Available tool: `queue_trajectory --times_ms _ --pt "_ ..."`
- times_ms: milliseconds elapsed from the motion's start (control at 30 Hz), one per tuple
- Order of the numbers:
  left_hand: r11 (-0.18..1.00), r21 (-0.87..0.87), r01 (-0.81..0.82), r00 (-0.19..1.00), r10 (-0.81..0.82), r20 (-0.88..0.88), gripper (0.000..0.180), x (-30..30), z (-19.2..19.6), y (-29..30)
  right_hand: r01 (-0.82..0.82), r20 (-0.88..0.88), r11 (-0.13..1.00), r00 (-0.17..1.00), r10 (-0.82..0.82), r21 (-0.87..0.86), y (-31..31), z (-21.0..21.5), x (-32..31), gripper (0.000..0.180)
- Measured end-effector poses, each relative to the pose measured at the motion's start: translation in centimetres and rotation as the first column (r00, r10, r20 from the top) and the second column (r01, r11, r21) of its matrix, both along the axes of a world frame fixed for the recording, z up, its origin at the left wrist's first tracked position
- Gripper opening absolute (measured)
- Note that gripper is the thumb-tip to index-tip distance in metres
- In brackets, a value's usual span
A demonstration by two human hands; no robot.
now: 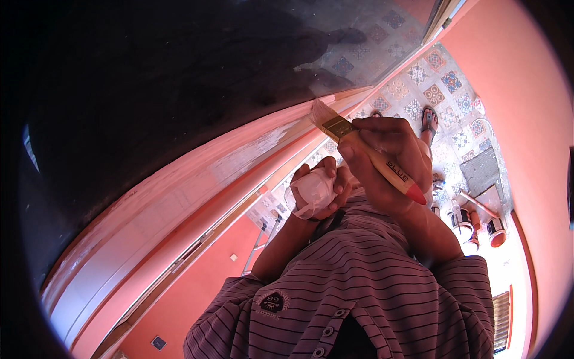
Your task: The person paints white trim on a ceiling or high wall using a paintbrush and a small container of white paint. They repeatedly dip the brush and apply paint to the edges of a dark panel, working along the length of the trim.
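Observation:
My right hand (pixel 391 158) is closed round the wooden handle of a flat paintbrush (pixel 388 169) with a red tip and a brass-coloured ferrule. Its pale bristles (pixel 323 112) overlap the lower edge of a dark glass pane; whether they touch the painted frame (pixel 239 134) I cannot tell. Lower and to the left, my left hand (pixel 338 179) is wrapped round a whitish, translucent cup-like container (pixel 312 192). What is inside the container does not show clearly.
Dark reflective glass (pixel 179 72) fills the upper left. Pink walls (pixel 514 78) stand on both sides. On the patterned tile floor (pixel 433 94), paint cans (pixel 496 232) stand at the right, near a grey mat (pixel 480 169). A metal ladder-like frame (pixel 259 242) shows at the lower left.

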State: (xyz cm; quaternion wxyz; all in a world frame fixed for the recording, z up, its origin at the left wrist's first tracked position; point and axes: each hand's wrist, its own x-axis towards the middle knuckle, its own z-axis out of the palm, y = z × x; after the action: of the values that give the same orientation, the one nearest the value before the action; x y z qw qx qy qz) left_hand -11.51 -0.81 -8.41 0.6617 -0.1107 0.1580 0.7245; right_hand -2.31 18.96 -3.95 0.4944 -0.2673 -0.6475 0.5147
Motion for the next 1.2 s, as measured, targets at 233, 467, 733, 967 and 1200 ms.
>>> queue_trajectory --times_ms 233,467,733,967,1200 --pt "0.998 0.062 0.018 1.0 -0.017 -0.019 0.056 -0.4 -0.1 0.3 -0.026 0.039 0.992 0.999 0.031 -0.125 -0.4 -0.6 2.6 0.031" --pt "0.99 0.102 0.096 0.994 -0.09 -0.057 0.049 -0.7 0.3 0.4 -0.006 0.11 0.989 0.994 0.023 -0.15 -0.7 -2.4 1.0 0.031" --pt "0.992 0.086 0.097 0.994 -0.092 -0.065 0.051 -0.2 0.3 0.1 0.041 -0.003 0.998 0.999 -0.041 -0.042 -0.7 -1.3 1.8 0.032" --pt "0.99 0.122 0.077 0.995 -0.069 -0.068 0.052 0.3 -0.3 -0.1 -0.053 0.074 0.993 0.995 0.061 -0.11 -0.6 -0.4 2.0 0.034" --pt "0.994 0.105 0.03 0.999 -0.025 -0.047 0.053 0.8 0.6 -0.7 -0.029 0.011 0.995 0.999 0.031 -0.101 -0.8 1.0 2.7 0.026"
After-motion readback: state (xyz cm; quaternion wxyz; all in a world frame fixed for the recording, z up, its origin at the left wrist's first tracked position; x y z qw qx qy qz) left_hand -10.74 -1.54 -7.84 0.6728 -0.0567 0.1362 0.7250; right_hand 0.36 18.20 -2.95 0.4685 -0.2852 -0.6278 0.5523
